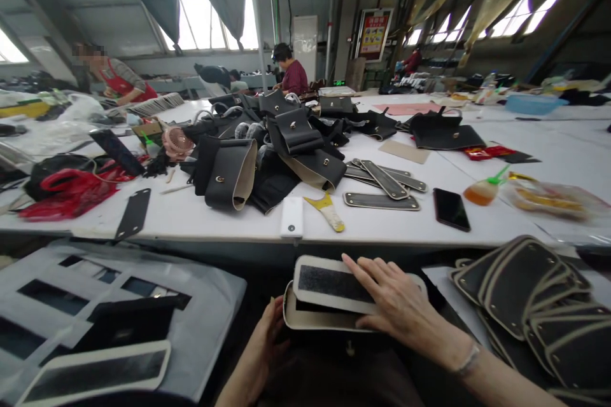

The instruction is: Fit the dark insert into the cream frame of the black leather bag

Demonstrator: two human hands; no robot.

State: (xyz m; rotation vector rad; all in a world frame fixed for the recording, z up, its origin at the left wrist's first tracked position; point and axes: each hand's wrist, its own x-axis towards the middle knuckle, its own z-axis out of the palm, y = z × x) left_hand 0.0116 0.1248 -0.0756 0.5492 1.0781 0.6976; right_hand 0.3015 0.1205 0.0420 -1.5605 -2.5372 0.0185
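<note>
My right hand [394,302] lies flat, fingers stretched out, on a rounded cream-edged black panel [329,283]. That panel rests on a second one like it [305,318], over a black bag piece in my lap. My left hand [267,346] curls round the left end of this lower stack, thumb up against the lower panel's edge. Both sit just below the white table's front edge [267,235].
A heap of black leather bag parts [272,152] fills the table's middle. Near the edge lie a white power bank [291,216], a phone [451,208], flat straps [382,201] and a glue bottle [484,191]. Stacked panels [529,292] sit at right, cut sheets [95,311] at left. Other people work at the far tables.
</note>
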